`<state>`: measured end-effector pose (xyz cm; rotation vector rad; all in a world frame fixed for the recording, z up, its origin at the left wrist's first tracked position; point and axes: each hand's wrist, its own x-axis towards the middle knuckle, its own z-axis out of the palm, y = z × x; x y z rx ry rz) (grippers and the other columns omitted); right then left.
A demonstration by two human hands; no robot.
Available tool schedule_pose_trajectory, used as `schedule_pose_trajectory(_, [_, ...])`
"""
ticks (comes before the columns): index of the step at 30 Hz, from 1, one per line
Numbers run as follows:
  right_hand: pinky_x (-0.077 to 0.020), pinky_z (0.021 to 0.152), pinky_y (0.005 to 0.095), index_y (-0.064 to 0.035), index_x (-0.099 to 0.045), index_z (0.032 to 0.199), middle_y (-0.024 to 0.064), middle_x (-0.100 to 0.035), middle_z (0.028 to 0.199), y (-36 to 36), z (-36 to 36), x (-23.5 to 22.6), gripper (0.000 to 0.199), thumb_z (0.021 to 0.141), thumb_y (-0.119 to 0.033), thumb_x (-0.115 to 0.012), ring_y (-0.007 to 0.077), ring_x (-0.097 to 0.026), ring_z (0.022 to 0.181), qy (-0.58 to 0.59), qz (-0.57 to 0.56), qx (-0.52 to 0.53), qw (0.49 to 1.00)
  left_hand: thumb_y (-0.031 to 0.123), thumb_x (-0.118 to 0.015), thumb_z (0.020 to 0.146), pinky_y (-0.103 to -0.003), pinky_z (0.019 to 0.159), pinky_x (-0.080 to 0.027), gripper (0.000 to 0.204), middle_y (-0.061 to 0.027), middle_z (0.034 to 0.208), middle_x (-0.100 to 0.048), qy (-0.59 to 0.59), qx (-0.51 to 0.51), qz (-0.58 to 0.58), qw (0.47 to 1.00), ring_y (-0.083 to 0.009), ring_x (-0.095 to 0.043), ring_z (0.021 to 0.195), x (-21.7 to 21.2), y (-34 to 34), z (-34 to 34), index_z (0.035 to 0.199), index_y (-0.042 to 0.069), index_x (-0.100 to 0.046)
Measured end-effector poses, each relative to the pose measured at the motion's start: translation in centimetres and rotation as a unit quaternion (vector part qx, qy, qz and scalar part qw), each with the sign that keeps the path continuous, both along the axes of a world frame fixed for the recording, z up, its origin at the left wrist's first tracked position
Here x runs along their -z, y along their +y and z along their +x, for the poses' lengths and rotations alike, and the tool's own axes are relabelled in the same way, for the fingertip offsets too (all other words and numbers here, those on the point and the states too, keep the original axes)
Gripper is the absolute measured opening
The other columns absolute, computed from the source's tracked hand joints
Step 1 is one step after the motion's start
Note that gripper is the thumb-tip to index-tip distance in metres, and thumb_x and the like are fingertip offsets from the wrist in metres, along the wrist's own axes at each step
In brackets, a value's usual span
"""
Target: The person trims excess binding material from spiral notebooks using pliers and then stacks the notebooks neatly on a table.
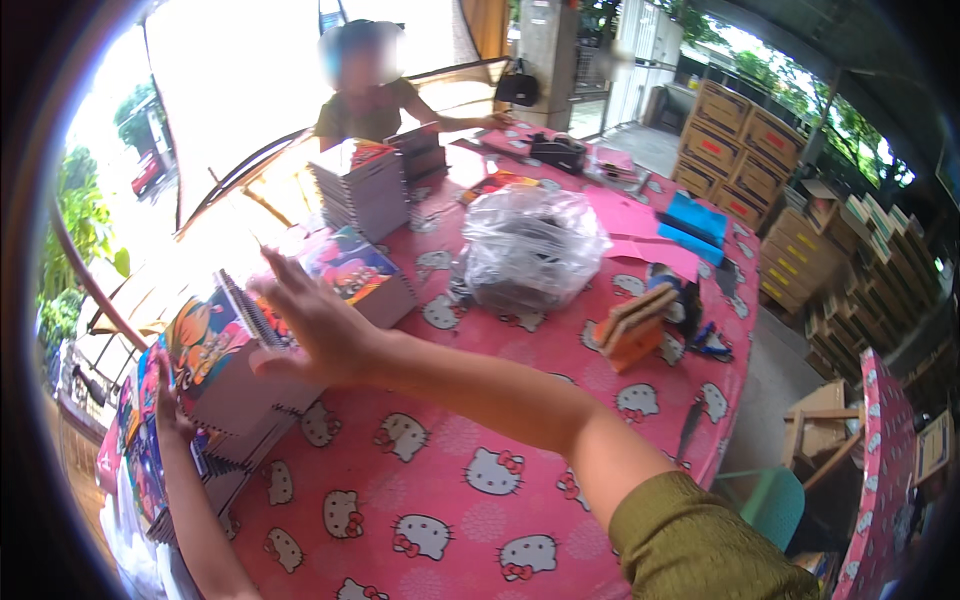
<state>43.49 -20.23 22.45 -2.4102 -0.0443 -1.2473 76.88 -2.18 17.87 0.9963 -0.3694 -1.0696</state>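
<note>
Several stacks of spiral notebooks (225, 385) with colourful cartoon covers fill the left side of the table. My right hand (325, 325) reaches across to them, its fingers stretched out and apart. Beside its fingertips, a wire spiral binding (250, 310) stands up on top of the stacks; whether the hand touches it I cannot tell. Lower at the far left, my left hand (172, 405) rests upright against the notebooks there, fingers extended. Just beyond my right hand lies another colourful notebook stack (350, 265).
A pink cartoon-print cloth covers the table (440, 470). On it are a taller notebook stack (365, 190), a clear plastic bag (535, 245) with dark contents, an orange-and-brown block (635, 325) and blue sheets (693, 225). A person (370, 110) sits opposite. Cardboard boxes (735, 150) stand right.
</note>
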Motion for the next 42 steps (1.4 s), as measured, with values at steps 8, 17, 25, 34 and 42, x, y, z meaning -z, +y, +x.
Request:
schedule_pose_trajectory(8, [-0.0413, 0.099, 0.0416, -0.0038, -0.06, 0.111, 0.0173, -0.055, 0.127, 12.2, -44.7, 11.4, 0.044, 0.077, -0.027, -0.075, 0.0319, -0.05, 0.12, 0.006, 0.14, 0.482, 0.865, 0.03, -0.052, 0.094, -0.028, 0.085, -0.044, 0.042, -0.0102, 0.11, -0.061, -0.236, -0.329, -0.053, 0.913, -0.0174, -0.058, 0.097, 7.6, 13.4, -22.8, 0.121, -0.003, -0.053])
schedule_pose_trajectory(17, [-0.0438, 0.095, 0.041, -0.0001, -0.065, 0.11, 0.0247, -0.062, 0.108, 26.2, -64.2, 41.6, 0.078, 0.07, -0.067, -0.061, 0.0363, -0.056, 0.109, 0.542, 0.603, 0.292, 0.507, 0.032, -0.057, 0.089, -0.02, 0.057, -0.037, 0.027, 0.0032, 0.089, -0.061, -0.054, -0.278, 0.092, 0.955, -0.0062, -0.048, 0.066, 12.1, 13.3, -41.6, 0.106, 0.011, -0.063])
schedule_pose_trajectory(25, [-0.0467, 0.085, 0.0372, 0.0027, -0.067, 0.102, 0.0195, -0.065, 0.105, 26.9, -69.2, 48.1, 0.058, 0.079, -0.05, -0.062, 0.0312, -0.06, 0.098, 0.388, 0.715, 0.366, 0.451, 0.023, -0.059, 0.088, -0.021, 0.053, -0.04, 0.022, -0.0037, 0.081, -0.062, -0.056, -0.085, 0.102, 0.99, -0.0099, -0.052, 0.061, 7.7, 0.6, -59.4, 0.101, 0.006, -0.061])
schedule_pose_trajectory(34, [-0.0482, 0.077, 0.0343, -0.0018, -0.072, 0.088, 0.0136, -0.068, 0.082, 20.7, -86.4, 47.9, 0.058, 0.077, -0.059, -0.062, 0.0246, -0.065, 0.08, 0.415, 0.696, 0.375, 0.451, 0.017, -0.056, 0.088, -0.025, 0.055, -0.046, 0.019, -0.0092, 0.085, -0.064, 0.0, 0.092, 0.104, 0.99, -0.0152, -0.058, 0.063, 7.7, -12.0, -82.7, 0.101, 0.004, -0.061])
schedule_pose_trajectory(42, [-0.0497, 0.071, 0.0388, -0.0015, -0.071, 0.089, 0.0141, -0.068, 0.081, 20.1, -94.6, 47.0, 0.04, 0.079, -0.04, -0.07, 0.0229, -0.065, 0.076, 0.061, 0.877, 0.358, 0.313, 0.015, -0.055, 0.089, -0.026, 0.061, -0.046, 0.018, -0.007, 0.088, -0.066, -0.084, 0.219, 0.099, 0.967, -0.0129, -0.059, 0.068, 6.6, -23.8, -94.0, 0.103, 0.004, -0.06])
